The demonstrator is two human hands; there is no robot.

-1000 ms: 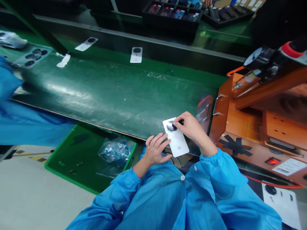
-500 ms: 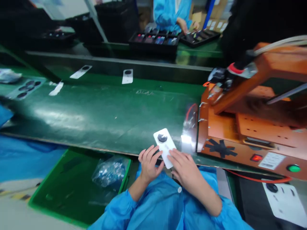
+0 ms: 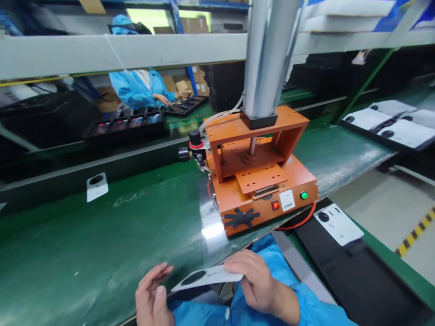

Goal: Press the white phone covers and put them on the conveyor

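Note:
A thin white phone back cover [image 3: 212,275] with a dark round camera area is tilted nearly edge-on at the table's front edge. My right hand [image 3: 254,278] pinches it by its right end, thumb below and fingers on top. To the left of the cover, my left hand [image 3: 152,294] is held open with fingers and thumb apart, close to the camera end and seemingly not touching it. Another white phone back cover [image 3: 97,190] lies on the green table at the back left.
An orange press [image 3: 265,181] with a metal cylinder [image 3: 268,59] stands on the green table [image 3: 152,235]. At lower right a black tray [image 3: 360,271] bears a white cover [image 3: 338,224]. More white covers [image 3: 409,131] lie far right. A co-worker [image 3: 139,88] handles a black tray behind.
My view has swung right, bringing the whole press into sight. My left hand has come off the cover. The cover, now in my right hand alone, has tipped from face-up to nearly edge-on.

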